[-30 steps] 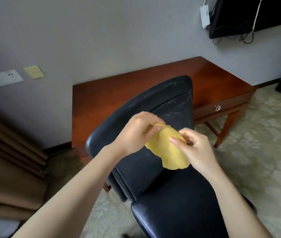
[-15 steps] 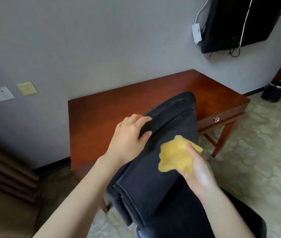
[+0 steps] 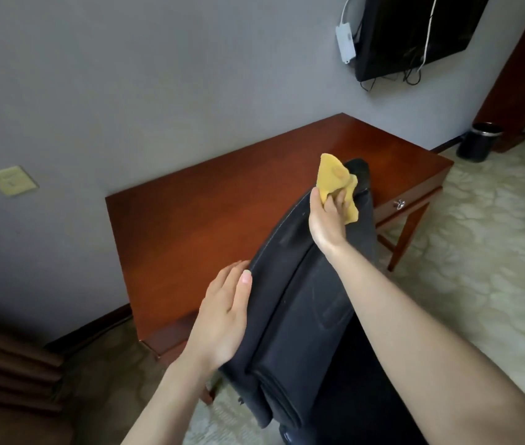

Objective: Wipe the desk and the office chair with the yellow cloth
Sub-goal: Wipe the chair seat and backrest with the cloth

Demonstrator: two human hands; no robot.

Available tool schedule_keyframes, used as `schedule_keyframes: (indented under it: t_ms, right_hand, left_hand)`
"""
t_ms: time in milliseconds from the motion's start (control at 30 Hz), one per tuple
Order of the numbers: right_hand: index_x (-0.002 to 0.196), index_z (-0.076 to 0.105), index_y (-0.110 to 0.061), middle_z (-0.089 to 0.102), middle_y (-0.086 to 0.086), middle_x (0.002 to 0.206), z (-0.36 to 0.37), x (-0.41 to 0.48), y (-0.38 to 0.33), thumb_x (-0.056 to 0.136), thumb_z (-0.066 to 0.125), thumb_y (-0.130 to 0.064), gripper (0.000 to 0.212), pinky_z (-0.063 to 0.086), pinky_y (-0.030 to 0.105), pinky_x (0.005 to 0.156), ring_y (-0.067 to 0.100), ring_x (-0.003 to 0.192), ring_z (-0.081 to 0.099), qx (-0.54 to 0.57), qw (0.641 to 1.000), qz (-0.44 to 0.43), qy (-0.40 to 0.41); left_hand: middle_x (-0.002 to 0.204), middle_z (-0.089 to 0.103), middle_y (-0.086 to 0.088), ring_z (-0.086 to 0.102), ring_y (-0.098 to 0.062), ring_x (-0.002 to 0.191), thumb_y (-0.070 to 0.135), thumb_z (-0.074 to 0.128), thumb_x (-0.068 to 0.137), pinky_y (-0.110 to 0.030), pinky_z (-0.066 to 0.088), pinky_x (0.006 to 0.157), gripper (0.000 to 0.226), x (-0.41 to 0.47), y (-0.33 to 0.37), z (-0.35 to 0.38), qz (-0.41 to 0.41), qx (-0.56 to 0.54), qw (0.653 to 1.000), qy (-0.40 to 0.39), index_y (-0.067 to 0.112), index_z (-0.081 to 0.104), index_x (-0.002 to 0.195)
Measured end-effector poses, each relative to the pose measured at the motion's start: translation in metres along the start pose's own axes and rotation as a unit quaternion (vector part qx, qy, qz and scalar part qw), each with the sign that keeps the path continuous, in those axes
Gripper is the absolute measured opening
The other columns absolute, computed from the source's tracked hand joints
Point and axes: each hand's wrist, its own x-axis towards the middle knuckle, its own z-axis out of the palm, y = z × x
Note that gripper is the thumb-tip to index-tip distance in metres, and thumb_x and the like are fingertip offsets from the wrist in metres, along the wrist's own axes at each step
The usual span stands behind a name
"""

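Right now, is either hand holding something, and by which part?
The right hand grips the yellow cloth by its bunched lower part, at the top of the office chair. The left hand holds nothing; it rests flat on the chair's edge.

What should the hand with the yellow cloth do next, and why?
Probably drag the cloth down the chair back: the right hand grips it at the top, the left hand touches the side, and most of the back lies below.

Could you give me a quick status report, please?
Right hand grips cloth at chair top. Left hand flat against chair edge. Nothing blocking.
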Motion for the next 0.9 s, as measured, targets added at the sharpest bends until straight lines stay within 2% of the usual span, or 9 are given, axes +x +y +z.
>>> schedule_keyframes:
  t_ms: [100, 200, 300, 400, 467, 533, 667, 767, 900]
  right_hand:
    - [0.152, -0.001, -0.022, -0.016, -0.006, 0.158, 0.015, -0.032, 0.015, 0.101, 0.022, -0.045, 0.060, 0.001, 0.027, 0.108, 0.011, 0.143, -0.017, 0.006, 0.997, -0.075, 0.002]
    - [0.152, -0.006, -0.024, -0.011, -0.008, 0.159, 0.029, -0.074, 0.023, 0.101, 0.023, -0.042, 0.061, 0.000, 0.020, 0.109, 0.003, 0.143, -0.013, 0.034, 0.995, -0.090, -0.014]
    - [0.152, -0.001, -0.022, -0.005, -0.006, 0.160, 0.040, -0.112, 0.023, 0.102, 0.027, -0.036, 0.059, 0.004, 0.028, 0.119, 0.004, 0.144, -0.006, 0.071, 0.991, -0.113, -0.018]
    - [0.152, 0.009, -0.020, 0.006, -0.004, 0.159, 0.048, -0.145, 0.023, 0.099, 0.028, -0.038, 0.059, 0.011, 0.036, 0.119, 0.008, 0.146, 0.001, 0.087, 0.987, -0.135, -0.020]
    - [0.151, 0.011, -0.029, 0.007, -0.008, 0.159, 0.052, -0.164, 0.024, 0.099, 0.028, -0.037, 0.055, 0.012, 0.035, 0.119, 0.011, 0.146, 0.002, 0.077, 0.977, -0.198, -0.030]
    - [0.147, 0.002, -0.046, -0.003, -0.017, 0.158, 0.051, -0.173, 0.028, 0.100, 0.026, -0.039, 0.054, 0.008, 0.032, 0.120, 0.013, 0.146, -0.005, 0.046, 0.966, -0.248, -0.050]
    - [0.139, -0.010, -0.047, -0.021, -0.024, 0.149, 0.039, -0.146, 0.037, 0.095, 0.015, -0.049, 0.050, -0.006, 0.039, 0.119, 0.006, 0.141, -0.025, -0.039, 0.963, -0.248, -0.097]
    - [0.127, -0.021, -0.060, -0.027, -0.030, 0.144, 0.029, -0.110, 0.033, 0.100, 0.017, -0.047, 0.049, -0.010, 0.035, 0.118, 0.002, 0.137, -0.030, -0.027, 0.967, -0.238, -0.090]
    - [0.123, -0.022, -0.065, -0.024, -0.020, 0.152, 0.011, -0.051, 0.023, 0.103, 0.022, -0.040, 0.054, -0.013, 0.033, 0.114, 0.011, 0.138, -0.030, -0.025, 0.972, -0.214, -0.089]
  left_hand:
    - [0.137, 0.046, 0.014, 0.037, -0.002, 0.129, 0.057, 0.013, 0.090, -0.023, 0.025, 0.110, 0.065, 0.001, -0.004, 0.001, -0.003, -0.026, 0.999, -0.020, 0.026, 0.046, 0.136]
    - [0.139, 0.045, 0.015, 0.037, -0.002, 0.130, 0.060, 0.011, 0.091, -0.028, 0.028, 0.111, 0.065, 0.002, -0.006, 0.000, 0.001, -0.028, 0.999, -0.039, 0.029, 0.042, 0.139]
    - [0.140, 0.046, 0.012, 0.038, -0.005, 0.131, 0.059, 0.012, 0.092, -0.033, 0.031, 0.111, 0.065, 0.004, -0.006, -0.001, 0.015, -0.020, 0.999, -0.044, 0.027, 0.040, 0.141]
    - [0.136, 0.050, 0.008, 0.043, -0.010, 0.128, 0.054, 0.014, 0.095, -0.038, 0.034, 0.108, 0.060, 0.003, -0.006, -0.001, 0.021, -0.018, 0.999, -0.043, 0.025, 0.042, 0.139]
    - [0.132, 0.053, 0.009, 0.046, -0.008, 0.124, 0.050, 0.016, 0.097, -0.037, 0.036, 0.106, 0.054, 0.001, -0.004, -0.003, 0.025, -0.021, 0.998, -0.049, 0.026, 0.044, 0.136]
    - [0.125, 0.055, 0.016, 0.049, -0.003, 0.117, 0.045, 0.019, 0.100, -0.031, 0.038, 0.102, 0.044, -0.001, -0.001, -0.003, 0.035, -0.018, 0.998, -0.045, 0.030, 0.047, 0.130]
    - [0.134, 0.051, 0.013, 0.044, -0.009, 0.124, 0.044, 0.016, 0.099, -0.015, 0.027, 0.099, 0.050, -0.002, 0.001, 0.000, 0.035, 0.066, 0.997, -0.018, 0.029, 0.040, 0.140]
    - [0.140, 0.049, 0.003, 0.041, -0.017, 0.129, 0.051, 0.010, 0.093, -0.018, 0.025, 0.097, 0.064, -0.004, 0.002, 0.003, 0.011, 0.124, 0.992, 0.005, 0.025, 0.034, 0.146]
    - [0.131, 0.056, -0.002, 0.045, -0.022, 0.123, 0.055, 0.008, 0.088, -0.024, 0.030, 0.088, 0.070, -0.006, 0.008, 0.005, -0.018, 0.163, 0.986, 0.037, 0.027, 0.037, 0.145]
